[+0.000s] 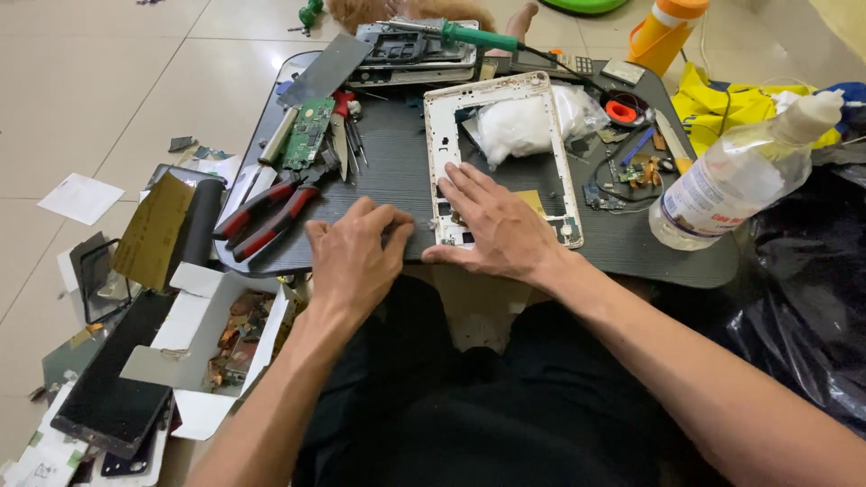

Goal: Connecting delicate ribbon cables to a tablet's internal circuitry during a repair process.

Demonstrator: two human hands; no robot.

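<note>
The white tablet frame (502, 158) is lying flat on the dark tray (397, 171). The right hand (496, 225) is pressing flat and open on the frame's near end. The left hand (356, 257) is curling loosely just left of the frame, gripping nothing. Red pliers (266, 216) are lying farther left of the frame.

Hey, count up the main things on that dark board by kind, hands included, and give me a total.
Hands: 2, left hand and right hand
White tablet frame: 1
Red-handled pliers: 1
Green circuit board: 1
Green-handled soldering iron: 1
Clear plastic bottle: 1
Total: 7
</note>
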